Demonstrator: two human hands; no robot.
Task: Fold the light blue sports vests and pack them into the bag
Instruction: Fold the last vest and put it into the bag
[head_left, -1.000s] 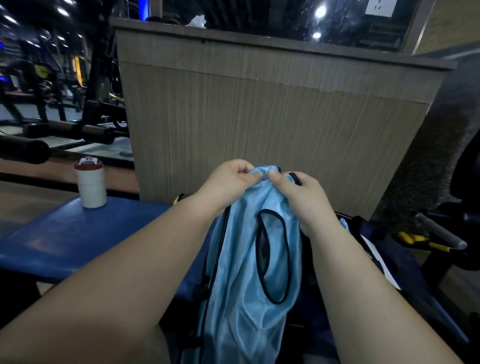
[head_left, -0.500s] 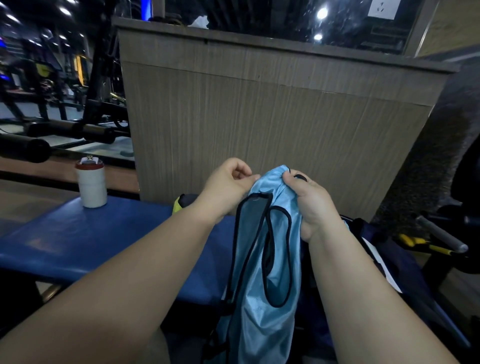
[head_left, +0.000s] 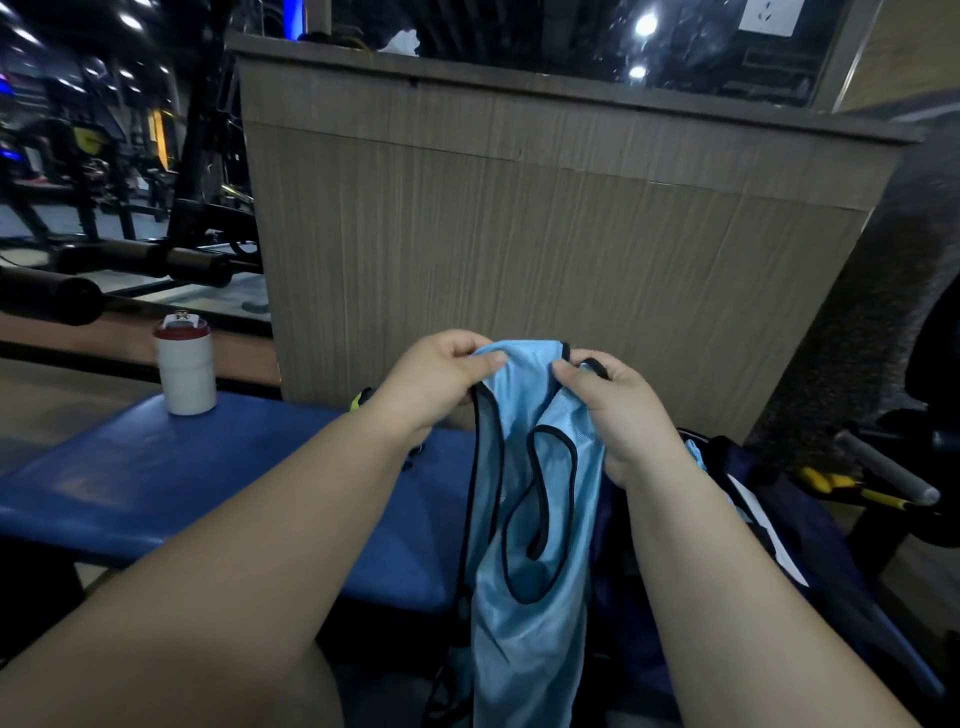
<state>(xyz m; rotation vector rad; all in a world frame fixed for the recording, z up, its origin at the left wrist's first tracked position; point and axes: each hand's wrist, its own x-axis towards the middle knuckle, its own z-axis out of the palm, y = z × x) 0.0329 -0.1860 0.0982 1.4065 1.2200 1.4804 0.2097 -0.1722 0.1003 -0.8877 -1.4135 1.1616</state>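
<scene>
So the left hand (head_left: 441, 374) and right hand (head_left: 618, 410) both pinch the top edge of the light blue vest (head_left: 524, 597), rest hanging down. The navy bag (head_left: 779, 519) is at its 3 o'clock, the white tumbler (head_left: 184, 364) at 10.

Centre, nearest: light blue mesh vest with dark piping (head_left: 524, 613), pinched at its top edge by left hand (head_left: 436, 379) on the left and right hand (head_left: 618, 410) on the right, hanging down between the two forearms. Behind and left of it: blue padded bench (head_left: 208, 478), running out to the left. On the bench's far left part, upright: white cylindrical bottle with a red lid (head_left: 185, 364). Right of the vest, behind the right forearm: dark navy fabric bag (head_left: 779, 499). Further right, beyond the bag: yellow-handled tool (head_left: 852, 488) just beside a grey metal bar (head_left: 883, 467). Behind everything, facing: tall wood-grain panel counter (head_left: 519, 234). Far left, behind the bench: black steel gym racks (head_left: 156, 260).
</scene>
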